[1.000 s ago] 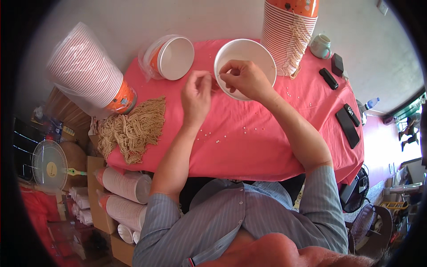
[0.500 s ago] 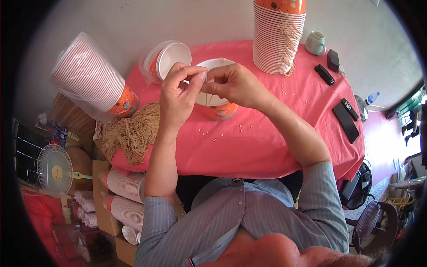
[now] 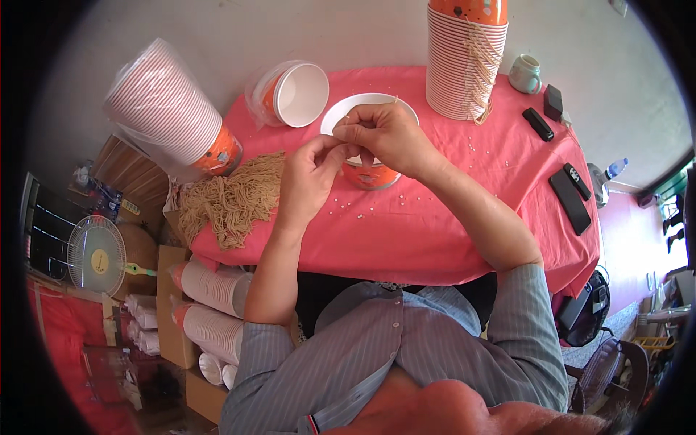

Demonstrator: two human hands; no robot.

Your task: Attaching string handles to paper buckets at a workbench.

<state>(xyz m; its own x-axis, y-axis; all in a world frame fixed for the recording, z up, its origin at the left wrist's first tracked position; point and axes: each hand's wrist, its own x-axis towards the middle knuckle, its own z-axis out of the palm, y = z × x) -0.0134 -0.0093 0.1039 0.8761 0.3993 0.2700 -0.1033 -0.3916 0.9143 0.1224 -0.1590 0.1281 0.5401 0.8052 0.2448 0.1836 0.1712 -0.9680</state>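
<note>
An orange paper bucket (image 3: 371, 177) with a white rim stands in front of me on the table. Over its near left rim, my left hand (image 3: 313, 172) and my right hand (image 3: 386, 136) meet, thumbs and fingers pinched together. A thin tan string is between them; only a short end of the string (image 3: 346, 117) shows by the right fingers, the rest being hidden. Another short tan tip sticks up at the bucket's far rim. Left of my left hand lies a tangled heap of tan strings (image 3: 233, 199).
Pink cloth (image 3: 406, 246) covers the table, with small white dots scattered on it. Bucket stacks rise at right (image 3: 464, 69), strings hanging from it, and at left (image 3: 167, 101), wrapped in plastic. A wrapped bucket (image 3: 303, 94), a mug (image 3: 525, 74), a black stapler-like object (image 3: 538, 124) and a phone (image 3: 570, 203) stand around.
My hands have shifted slightly right and down toward the bucket's rim. The right fingers now sit above the left ones, and the string that hung below them is no longer visible. The view has turned slightly.
</note>
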